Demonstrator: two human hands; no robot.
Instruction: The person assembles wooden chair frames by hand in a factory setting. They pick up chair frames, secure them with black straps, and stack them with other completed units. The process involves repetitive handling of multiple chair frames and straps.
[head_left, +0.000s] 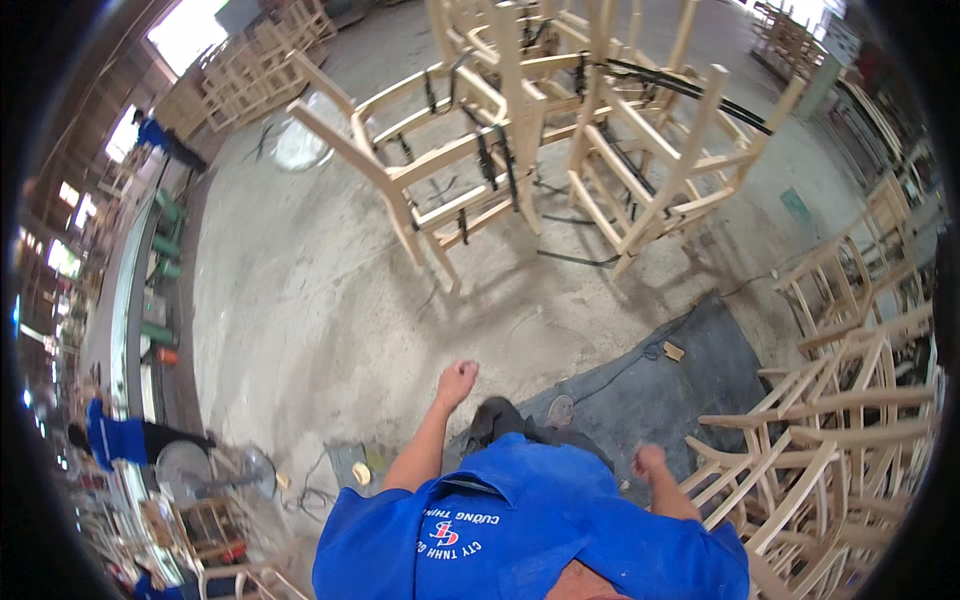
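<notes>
My left hand is held out in front of me, fingers curled in, with nothing visible in it. My right hand hangs low at my side over the dark mat, near the stacked chair frames; it looks curled, but blur hides its fingers. Neither hand touches anything I can see. Ahead stand bare wooden chair frames, one at the left and another at the right. Black straps run across the right one, and black clamps or straps hang from the left one.
A dark mat lies underfoot, with a small wood block and a cable on it. On the left are a long green-legged machine line, a round fan and a person in blue. Another person stands farther off.
</notes>
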